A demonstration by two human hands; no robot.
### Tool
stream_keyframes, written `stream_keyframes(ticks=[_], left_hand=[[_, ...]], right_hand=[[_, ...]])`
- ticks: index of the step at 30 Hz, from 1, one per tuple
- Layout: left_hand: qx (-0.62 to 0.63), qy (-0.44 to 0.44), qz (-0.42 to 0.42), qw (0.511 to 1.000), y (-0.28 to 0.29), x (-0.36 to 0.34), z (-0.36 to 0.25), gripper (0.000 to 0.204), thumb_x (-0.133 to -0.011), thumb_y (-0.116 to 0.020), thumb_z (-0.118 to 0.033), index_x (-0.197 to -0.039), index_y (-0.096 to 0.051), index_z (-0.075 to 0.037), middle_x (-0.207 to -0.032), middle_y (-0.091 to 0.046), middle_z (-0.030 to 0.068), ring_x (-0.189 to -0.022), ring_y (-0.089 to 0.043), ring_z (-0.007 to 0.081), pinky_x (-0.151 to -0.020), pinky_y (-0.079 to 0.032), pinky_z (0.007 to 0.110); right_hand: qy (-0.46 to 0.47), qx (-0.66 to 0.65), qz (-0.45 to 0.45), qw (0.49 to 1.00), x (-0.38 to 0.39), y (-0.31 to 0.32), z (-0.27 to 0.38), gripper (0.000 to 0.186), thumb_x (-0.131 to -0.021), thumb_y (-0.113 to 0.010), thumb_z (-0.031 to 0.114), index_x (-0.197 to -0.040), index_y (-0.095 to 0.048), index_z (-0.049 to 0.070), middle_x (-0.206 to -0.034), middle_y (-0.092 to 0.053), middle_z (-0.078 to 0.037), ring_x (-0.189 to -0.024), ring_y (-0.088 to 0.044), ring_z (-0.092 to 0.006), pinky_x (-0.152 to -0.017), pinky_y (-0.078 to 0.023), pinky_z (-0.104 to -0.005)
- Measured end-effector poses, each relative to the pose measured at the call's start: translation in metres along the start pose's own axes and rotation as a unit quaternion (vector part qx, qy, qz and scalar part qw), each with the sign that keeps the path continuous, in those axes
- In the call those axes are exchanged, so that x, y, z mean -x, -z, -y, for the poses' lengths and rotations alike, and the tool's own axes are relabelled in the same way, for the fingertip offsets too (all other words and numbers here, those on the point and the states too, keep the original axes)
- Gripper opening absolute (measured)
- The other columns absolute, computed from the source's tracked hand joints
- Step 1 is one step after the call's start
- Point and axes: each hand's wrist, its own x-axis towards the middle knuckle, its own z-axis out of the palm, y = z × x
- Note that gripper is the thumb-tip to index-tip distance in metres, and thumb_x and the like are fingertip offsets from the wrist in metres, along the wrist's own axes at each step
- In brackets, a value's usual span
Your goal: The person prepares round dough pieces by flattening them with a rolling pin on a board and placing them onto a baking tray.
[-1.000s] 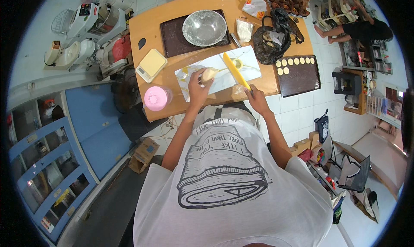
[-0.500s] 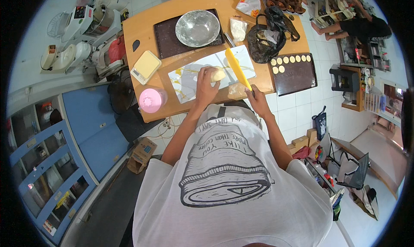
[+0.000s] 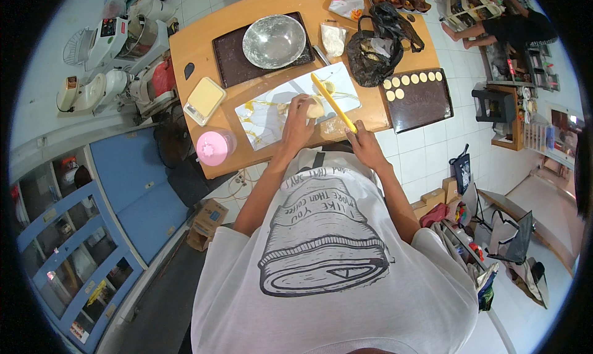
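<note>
My left hand (image 3: 299, 118) curls around the left side of a pale lump of dough (image 3: 315, 109). The dough rests on a white board with a marble pattern (image 3: 259, 128), near the table's front edge. In my right hand (image 3: 365, 145) is the handle of a yellow knife (image 3: 332, 101). Its long blade points away and to the left over the board, just right of the dough. Whether the blade touches the dough or the board, I cannot tell. A small pale round piece (image 3: 282, 108) shows by my left fingers.
Beyond the board, a metal bowl (image 3: 274, 42) stands on a dark tray (image 3: 230, 67). On the left are a kitchen scale (image 3: 206, 99) and a pink-lidded container (image 3: 214, 147). To the right are a black plastic bag (image 3: 364, 63) and a dark tray (image 3: 426, 110) with several dough discs.
The knife has swung slightly left and its blade now looks narrower, seen more edge-on. My left hand stays at the dough. The whole view has shifted a little.
</note>
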Motion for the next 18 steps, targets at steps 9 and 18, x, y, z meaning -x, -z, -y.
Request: stream_keyframes(ticks=[9,18], left_hand=[[0.009,0.046,-0.044,0.998,0.005,-0.01,-0.005,0.042,-0.088,-0.07,-0.002,-0.127,-0.056,-0.001,-0.124,-0.062,0.0235,-0.114,-0.059,0.0433,-0.098,-0.048,0.049],[-0.035,0.054,-0.068,0.996,0.0,-0.012,-0.007,0.034,-0.089,-0.07,-0.006,-0.12,-0.06,0.001,-0.118,-0.064,0.0235,-0.106,-0.062,0.0427,-0.091,-0.05,0.048]], right_hand=[[0.044,0.011,-0.03,0.999,-0.001,0.002,-0.007,0.037,-0.106,-0.051,0.029,-0.116,-0.047,-0.007,-0.074,-0.063,-0.031,-0.077,-0.064,-0.0524,-0.067,-0.049,-0.0575],[0.04,0.014,0.026,0.999,-0.007,0.011,0.006,0.033,-0.105,-0.053,0.026,-0.118,-0.046,-0.004,-0.073,-0.062,-0.031,-0.076,-0.062,-0.0528,-0.067,-0.047,-0.0591]])
